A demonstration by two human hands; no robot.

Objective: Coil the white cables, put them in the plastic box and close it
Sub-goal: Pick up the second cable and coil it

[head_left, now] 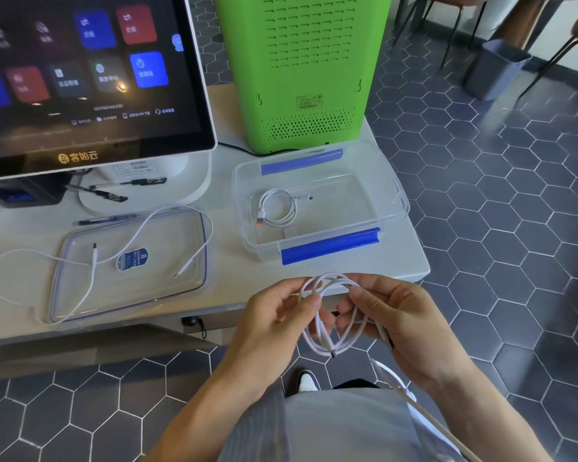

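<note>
Both my hands hold one white cable (327, 341) wound into loops, just in front of the table's near edge. My left hand (277, 315) pinches the loops on the left and my right hand (387, 315) grips them on the right. The clear plastic box (394, 201) with blue clips stands open on the table beyond my hands, and one coiled white cable (279, 208) lies inside it. The clear lid (80, 308) lies flat to the left. A loose white cable (141, 235) sprawls uncoiled across the lid and the table.
A touchscreen terminal (90, 78) stands at the back left with pens (97, 191) at its base. A green perforated device (307, 68) stands behind the box. The table (234, 288) ends just right of the box. A grey bin (494, 71) and chair legs stand on the hexagon-tiled floor.
</note>
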